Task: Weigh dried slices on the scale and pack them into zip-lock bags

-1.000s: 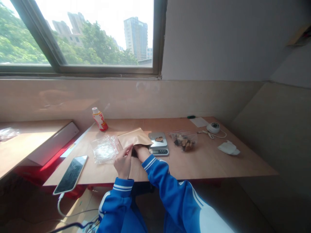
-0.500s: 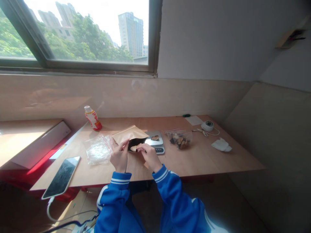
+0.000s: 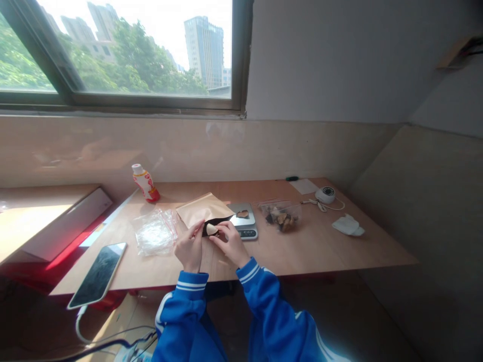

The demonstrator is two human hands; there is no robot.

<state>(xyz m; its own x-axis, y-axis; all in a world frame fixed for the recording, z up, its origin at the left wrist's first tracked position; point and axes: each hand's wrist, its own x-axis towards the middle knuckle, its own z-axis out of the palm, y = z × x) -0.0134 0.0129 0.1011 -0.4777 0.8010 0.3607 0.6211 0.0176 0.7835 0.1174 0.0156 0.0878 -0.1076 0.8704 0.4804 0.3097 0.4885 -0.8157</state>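
My left hand [image 3: 189,248] pinches the near left edge of a brown kraft paper bag [image 3: 204,208], whose dark mouth faces me. My right hand [image 3: 231,243] has thumb and fingers closed on a pale, curved dried slice [image 3: 212,230] at that mouth. Behind the bag's right corner stands a silver kitchen scale [image 3: 245,221], partly covered by the bag and my right hand. A brown dried piece [image 3: 242,214] rests on its plate. Farther right lies a clear zip bag [image 3: 281,214] with several dark and brown dried chunks in it.
Clear plastic bags [image 3: 154,234] lie on the left. A phone [image 3: 98,275] with a cable overhangs the front left edge. A red and white bottle [image 3: 146,184] stands at the back. A white round device [image 3: 325,195] and crumpled tissue [image 3: 347,225] sit at right.
The pale slice has come up into clearer view at the bag's mouth, between my right fingers. The mouth looks narrower, and my hands have shifted slightly.
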